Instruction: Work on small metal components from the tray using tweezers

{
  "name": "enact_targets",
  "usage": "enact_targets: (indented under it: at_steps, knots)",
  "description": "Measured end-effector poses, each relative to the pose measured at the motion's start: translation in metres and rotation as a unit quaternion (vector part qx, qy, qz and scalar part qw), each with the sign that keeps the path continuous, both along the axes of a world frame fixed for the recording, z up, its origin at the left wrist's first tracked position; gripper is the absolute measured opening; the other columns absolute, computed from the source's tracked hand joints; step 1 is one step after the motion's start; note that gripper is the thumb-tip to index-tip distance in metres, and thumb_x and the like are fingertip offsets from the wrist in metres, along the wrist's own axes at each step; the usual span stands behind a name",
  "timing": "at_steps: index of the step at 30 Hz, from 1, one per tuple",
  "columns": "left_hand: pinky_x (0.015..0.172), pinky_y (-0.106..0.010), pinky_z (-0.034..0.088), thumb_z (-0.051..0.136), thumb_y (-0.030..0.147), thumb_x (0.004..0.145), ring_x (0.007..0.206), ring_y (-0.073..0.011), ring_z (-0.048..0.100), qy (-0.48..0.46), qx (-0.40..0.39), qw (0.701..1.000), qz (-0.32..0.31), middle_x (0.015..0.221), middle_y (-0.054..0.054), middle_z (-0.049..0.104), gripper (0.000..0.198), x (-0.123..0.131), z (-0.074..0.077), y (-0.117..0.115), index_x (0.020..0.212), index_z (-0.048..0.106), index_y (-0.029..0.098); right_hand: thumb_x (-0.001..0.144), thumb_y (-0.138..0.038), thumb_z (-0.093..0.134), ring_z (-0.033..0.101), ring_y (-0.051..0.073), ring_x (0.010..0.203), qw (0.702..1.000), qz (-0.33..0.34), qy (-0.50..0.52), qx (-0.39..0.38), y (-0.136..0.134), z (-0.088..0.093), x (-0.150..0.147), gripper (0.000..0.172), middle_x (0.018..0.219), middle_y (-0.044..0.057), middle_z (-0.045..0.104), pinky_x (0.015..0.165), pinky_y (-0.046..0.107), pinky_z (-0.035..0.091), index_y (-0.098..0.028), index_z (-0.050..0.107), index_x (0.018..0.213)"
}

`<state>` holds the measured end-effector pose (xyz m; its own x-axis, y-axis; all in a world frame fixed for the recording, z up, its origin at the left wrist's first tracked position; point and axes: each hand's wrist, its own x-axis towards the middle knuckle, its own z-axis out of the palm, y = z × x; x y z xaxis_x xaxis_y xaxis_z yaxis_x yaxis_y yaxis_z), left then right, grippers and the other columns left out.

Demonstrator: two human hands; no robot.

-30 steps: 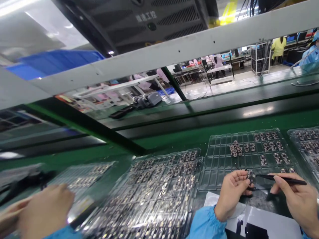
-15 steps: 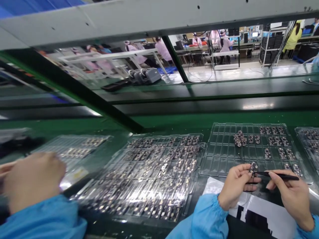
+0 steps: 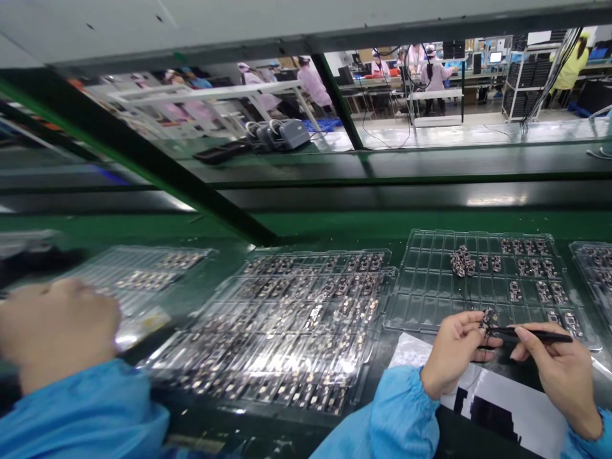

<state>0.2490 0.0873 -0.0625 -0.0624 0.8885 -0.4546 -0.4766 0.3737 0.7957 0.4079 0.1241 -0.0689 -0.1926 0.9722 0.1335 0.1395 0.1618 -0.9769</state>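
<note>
Small circuit board (image 3: 487,317) pinched in left hand (image 3: 449,354) fingertips, tweezers (image 3: 530,334) touching.

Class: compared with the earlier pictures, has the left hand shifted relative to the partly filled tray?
No. The left hand holds the small board at the near edge of the partly filled tray, as before; only the camera view shifted.

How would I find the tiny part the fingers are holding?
Look at the clear tray on the green bench. Just in front of it, the left hand pinches one small dark board, touched by the black tweezers. It alone is lifted; the others lie in pockets.
</note>
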Motion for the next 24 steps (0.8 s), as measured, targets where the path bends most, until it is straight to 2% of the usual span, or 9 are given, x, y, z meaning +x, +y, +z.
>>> enact_targets:
  at_steps: [5, 14, 19, 24]
  knots:
    - [0.062, -0.027, 0.052, 0.068, 0.025, 0.069, 0.076, -0.0215, 0.066, -0.005, 0.000, 1.000, 0.002, 0.084, -0.011, 0.066, 0.033, 0.000, 0.002, 0.000, 0.096, 0.057, 0.010, 0.082, -0.039, 0.065, 0.062, 0.019, 0.049, 1.000, 0.026, 0.000, 0.009, 0.002, -0.002, 0.001, 0.024, 0.057, 0.004, 0.064, 0.050, 0.025, 0.057, -0.015, 0.067, 0.083]
    - [0.064, -0.029, 0.052, 0.075, 0.026, 0.063, 0.069, -0.0190, 0.066, -0.001, -0.007, 1.000, 0.018, 0.080, -0.009, 0.066, 0.044, 0.001, 0.001, 0.000, 0.099, 0.055, 0.010, 0.080, -0.046, 0.066, 0.060, 0.019, 0.048, 1.000, -0.026, 0.005, -0.003, -0.006, 0.010, -0.008, 0.031, 0.056, 0.003, 0.062, 0.049, 0.025, 0.054, -0.015, 0.068, 0.079]
    - [0.062, -0.026, 0.050, 0.074, 0.025, 0.064, 0.066, -0.0183, 0.067, 0.010, -0.007, 0.999, 0.030, 0.075, -0.009, 0.067, 0.048, 0.003, -0.001, -0.001, 0.104, 0.052, 0.009, 0.083, -0.040, 0.064, 0.061, 0.019, 0.051, 1.000, -0.003, -0.020, 0.017, -0.006, 0.003, -0.003, 0.025, 0.059, 0.003, 0.063, 0.048, 0.024, 0.053, -0.016, 0.067, 0.083]
    - [0.062, -0.026, 0.051, 0.072, 0.021, 0.065, 0.065, -0.0182, 0.067, 0.013, -0.013, 0.999, 0.043, 0.073, -0.009, 0.068, 0.046, 0.004, -0.001, -0.001, 0.104, 0.051, 0.007, 0.085, -0.031, 0.063, 0.062, 0.016, 0.053, 0.995, 0.026, -0.045, 0.080, -0.004, -0.005, 0.002, 0.014, 0.061, 0.000, 0.064, 0.052, 0.020, 0.052, -0.018, 0.068, 0.089]
